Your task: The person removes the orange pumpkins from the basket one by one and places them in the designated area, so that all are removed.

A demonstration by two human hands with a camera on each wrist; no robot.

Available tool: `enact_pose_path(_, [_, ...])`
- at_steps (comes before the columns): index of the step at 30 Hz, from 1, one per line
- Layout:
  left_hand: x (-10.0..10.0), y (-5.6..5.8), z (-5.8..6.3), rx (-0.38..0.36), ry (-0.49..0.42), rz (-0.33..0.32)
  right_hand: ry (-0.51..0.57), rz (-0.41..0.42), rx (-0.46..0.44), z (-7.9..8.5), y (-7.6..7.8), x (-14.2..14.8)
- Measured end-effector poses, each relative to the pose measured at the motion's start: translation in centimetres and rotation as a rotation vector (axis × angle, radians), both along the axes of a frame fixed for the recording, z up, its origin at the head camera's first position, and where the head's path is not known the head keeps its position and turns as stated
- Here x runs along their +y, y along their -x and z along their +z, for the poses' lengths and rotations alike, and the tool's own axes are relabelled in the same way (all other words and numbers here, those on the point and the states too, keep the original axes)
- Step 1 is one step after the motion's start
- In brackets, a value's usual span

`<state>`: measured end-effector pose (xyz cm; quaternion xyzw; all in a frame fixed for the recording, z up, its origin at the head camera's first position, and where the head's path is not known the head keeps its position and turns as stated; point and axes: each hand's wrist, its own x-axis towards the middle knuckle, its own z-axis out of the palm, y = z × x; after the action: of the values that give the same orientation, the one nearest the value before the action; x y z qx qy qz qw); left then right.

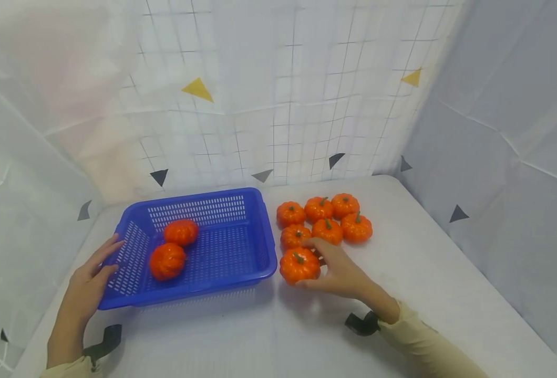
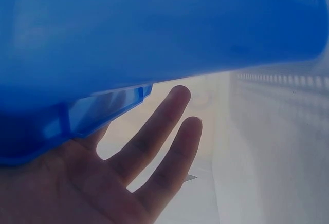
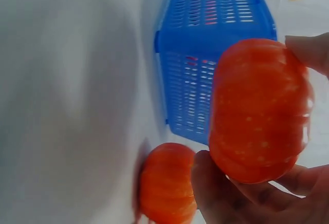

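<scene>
One small orange pumpkin (image 1: 299,266) is held in the right grip (image 1: 342,273), thumb on its near side and fingers curled round the far side, its green stem upward. The right wrist view shows it clear of the tabletop (image 1: 449,294). It sits just beside the front right corner of a blue plastic basket (image 1: 265,236) with slotted walls.

The left grip (image 1: 87,283) is wide, thumb and fingers spread at the basket's left rim; in the left wrist view two fingers stretch out straight beneath the blue edge. Inside the basket, toward its left, lie two loose pumpkins (image 1: 167,261), one behind the other.

Six more pumpkins (image 1: 327,231) stand on the tabletop right of the basket, in two close rows of three; the front row's leftmost is just behind the held one.

Farther out, beige sleeves (image 1: 422,336) cover the forearms, with a dark curved mount (image 1: 362,324) by each wrist. White sheeting (image 1: 250,58) with grid lines and yellow and dark triangles hangs behind.
</scene>
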<state>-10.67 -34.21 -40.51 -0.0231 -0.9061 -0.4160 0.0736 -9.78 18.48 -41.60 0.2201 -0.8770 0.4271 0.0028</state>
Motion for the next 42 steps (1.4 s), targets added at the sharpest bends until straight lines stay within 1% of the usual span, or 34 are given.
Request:
enact_pose_path(7, [0.1,0.1,-0.2,0.004,0.004,-0.006,-0.061,-0.017,-0.018,-1.5,0.2,0.4])
enact_pose_path(16, [0.0,0.1,-0.3,-0.001,0.006,-0.001,-0.095,-0.123,-0.076,-2.8,0.7,0.5])
enact_pose_path(21, [0.0,0.0,-0.2,0.008,-0.003,-0.01,-0.099,-0.116,-0.075,-3.2,1.0,0.6])
enact_pose_path(27, [0.1,0.1,0.2,0.021,-0.008,-0.024,-0.101,-0.112,-0.083,-3.2,1.2,0.6])
enact_pose_path(36, [0.0,0.0,0.1,0.01,-0.004,-0.015,-0.132,-0.109,-0.099,-3.5,1.2,0.7])
enact_pose_path(42, [-0.1,0.0,0.1,0.001,-0.002,-0.009,-0.175,-0.103,-0.119,-3.5,1.2,0.6])
